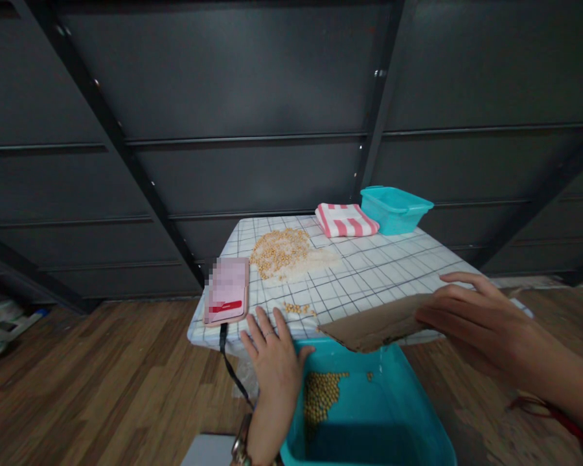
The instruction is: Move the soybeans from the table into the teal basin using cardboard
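My right hand (pixel 471 314) grips one end of a piece of brown cardboard (pixel 379 323), held over the far rim of a teal plastic bin (pixel 418 395). Yellow soybeans (pixel 322 395) lie along the left side of that bin. My left hand (pixel 276 356) rests with spread fingers on the table's near edge, its thumb by the bin's left corner. Just beyond its fingers sits a small row of soybeans (pixel 297 309) on the checked cloth. Farther back is a mixed heap of soybeans and white grains (pixel 282 252), the grains trailing off to the right.
A phone (pixel 228 291) lies at the table's left edge, a black strap (pixel 233 369) hanging below it. At the back right are a folded pink-and-white towel (pixel 347 220) and a smaller teal basket (pixel 396 210). A dark panelled wall (pixel 252 175) stands behind the checked tablecloth (pixel 364 272).
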The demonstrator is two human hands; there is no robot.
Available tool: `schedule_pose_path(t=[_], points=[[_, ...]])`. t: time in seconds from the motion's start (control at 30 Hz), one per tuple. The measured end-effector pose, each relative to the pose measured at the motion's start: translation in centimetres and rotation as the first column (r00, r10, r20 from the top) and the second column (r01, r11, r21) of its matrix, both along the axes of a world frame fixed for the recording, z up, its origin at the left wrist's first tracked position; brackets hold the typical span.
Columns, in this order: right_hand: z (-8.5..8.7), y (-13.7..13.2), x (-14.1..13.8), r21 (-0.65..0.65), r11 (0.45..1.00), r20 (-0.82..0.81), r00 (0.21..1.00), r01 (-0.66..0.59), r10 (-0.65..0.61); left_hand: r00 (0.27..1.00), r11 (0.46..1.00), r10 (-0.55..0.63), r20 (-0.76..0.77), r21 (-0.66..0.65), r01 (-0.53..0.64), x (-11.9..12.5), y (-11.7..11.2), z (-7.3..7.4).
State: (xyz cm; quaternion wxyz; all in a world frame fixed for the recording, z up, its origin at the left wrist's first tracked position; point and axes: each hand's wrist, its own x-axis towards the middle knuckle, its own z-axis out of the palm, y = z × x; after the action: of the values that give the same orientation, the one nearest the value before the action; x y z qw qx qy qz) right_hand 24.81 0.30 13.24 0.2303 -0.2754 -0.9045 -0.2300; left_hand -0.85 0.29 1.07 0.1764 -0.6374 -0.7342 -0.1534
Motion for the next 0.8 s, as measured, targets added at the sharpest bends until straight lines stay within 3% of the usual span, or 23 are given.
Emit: schedule_pose_path(t=[0.33, 0.8], points=[[1.8, -1.4, -1.0, 0.08, 0.996, -0.036, 0.999, -0.028, 0.03, 0.999, 1.0, 0.0, -0.035, 0.011, 0.001, -0.3, 0.1, -0.6], [-1.1, 0.7, 0.2, 0.096, 0.993, 0.053, 0.996, 0.066, -0.072, 1.0, 1.0, -0.006, -0.008, 0.001, 0.006, 0.0, 0.1, -0.2]])
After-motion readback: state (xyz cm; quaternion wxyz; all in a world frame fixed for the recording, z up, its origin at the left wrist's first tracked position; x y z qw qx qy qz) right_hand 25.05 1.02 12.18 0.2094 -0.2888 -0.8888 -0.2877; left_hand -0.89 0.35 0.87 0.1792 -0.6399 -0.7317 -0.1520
